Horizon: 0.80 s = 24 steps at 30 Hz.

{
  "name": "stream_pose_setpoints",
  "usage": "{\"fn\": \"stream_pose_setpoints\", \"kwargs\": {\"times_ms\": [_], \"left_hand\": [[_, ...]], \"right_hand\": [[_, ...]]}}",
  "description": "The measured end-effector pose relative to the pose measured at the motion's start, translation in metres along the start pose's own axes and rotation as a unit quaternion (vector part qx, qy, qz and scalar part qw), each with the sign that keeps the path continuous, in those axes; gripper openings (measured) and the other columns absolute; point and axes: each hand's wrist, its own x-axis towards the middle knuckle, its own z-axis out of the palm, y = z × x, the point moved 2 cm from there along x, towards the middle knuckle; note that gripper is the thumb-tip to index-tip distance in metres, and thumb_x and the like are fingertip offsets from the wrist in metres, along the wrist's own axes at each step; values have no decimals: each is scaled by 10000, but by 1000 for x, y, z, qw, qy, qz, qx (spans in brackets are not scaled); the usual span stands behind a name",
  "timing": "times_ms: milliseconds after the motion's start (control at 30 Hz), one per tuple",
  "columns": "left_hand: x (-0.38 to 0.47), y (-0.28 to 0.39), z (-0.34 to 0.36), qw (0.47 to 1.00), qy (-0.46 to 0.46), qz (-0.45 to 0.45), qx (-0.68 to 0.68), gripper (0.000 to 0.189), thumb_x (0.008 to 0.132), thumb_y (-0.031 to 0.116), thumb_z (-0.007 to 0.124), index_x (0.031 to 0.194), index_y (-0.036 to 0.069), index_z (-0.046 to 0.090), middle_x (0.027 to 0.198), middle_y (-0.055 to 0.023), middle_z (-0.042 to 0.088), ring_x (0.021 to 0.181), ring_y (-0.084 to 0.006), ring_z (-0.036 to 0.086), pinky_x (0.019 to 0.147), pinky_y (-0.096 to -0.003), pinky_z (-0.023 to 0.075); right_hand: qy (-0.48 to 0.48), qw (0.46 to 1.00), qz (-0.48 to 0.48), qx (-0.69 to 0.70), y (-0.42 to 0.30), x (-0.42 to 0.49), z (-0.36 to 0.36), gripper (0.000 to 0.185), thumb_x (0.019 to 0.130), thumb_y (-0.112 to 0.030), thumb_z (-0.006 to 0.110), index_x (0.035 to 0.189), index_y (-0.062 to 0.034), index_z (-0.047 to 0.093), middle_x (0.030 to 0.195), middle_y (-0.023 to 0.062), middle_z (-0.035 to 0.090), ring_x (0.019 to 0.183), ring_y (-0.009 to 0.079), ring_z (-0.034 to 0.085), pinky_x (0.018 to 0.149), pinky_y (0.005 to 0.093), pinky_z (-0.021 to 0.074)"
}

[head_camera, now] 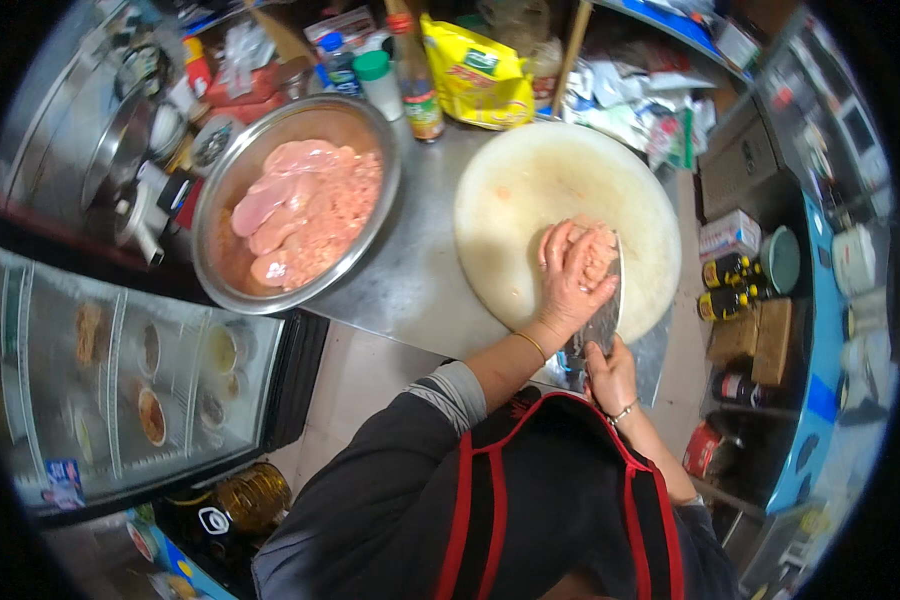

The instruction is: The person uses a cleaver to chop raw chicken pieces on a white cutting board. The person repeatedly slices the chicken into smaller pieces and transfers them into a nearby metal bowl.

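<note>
My left hand (568, 279) is cupped over a heap of chopped pale-pink meat (598, 255), holding it against a cleaver (604, 321). The meat lies along the blade's left side, and the palm hides part of it. The cleaver handle is gripped in my right hand (612, 373), close to my apron. Both hands work at the right part of a round, thick cutting board (562, 169). To the left stands a large steel bowl (392, 176) with whole raw meat pieces, apparently chicken breast (259, 210), beside chopped meat (337, 214).
Bowl and board rest on a steel table (427, 247). Behind them are a sauce bottle (422, 105), a green-lidded jar (379, 82) and a yellow bag (480, 75). A glass-fronted display fridge (131, 382) is at left, a shelf unit (802, 360) at right.
</note>
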Motion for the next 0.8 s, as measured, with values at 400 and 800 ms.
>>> {"fn": "stream_pose_setpoints", "kwargs": {"times_ms": [400, 800], "left_hand": [[118, -94, -198, 953, 258, -40, 155, 562, 769, 248, 672, 1228, 14, 448, 1297, -238, 371, 1209, -391, 367, 999, -471, 322], [128, -106, -198, 954, 46, 89, 281, 334, 777, 148, 592, 1076, 7, 551, 1129, -211, 540, 1124, -381, 457, 992, -459, 327]], "right_hand": [[-271, 943, -187, -45, -147, 33, 136, 156, 885, -151, 522, 902, -4, 471, 570, 101, 541, 418, 163, 519, 414, 317, 428], [-11, 996, -22, 82, -69, 59, -8, 212, 876, -149, 534, 1014, -2, 471, 557, 26, 473, 355, 100, 423, 323, 263, 388]]}}
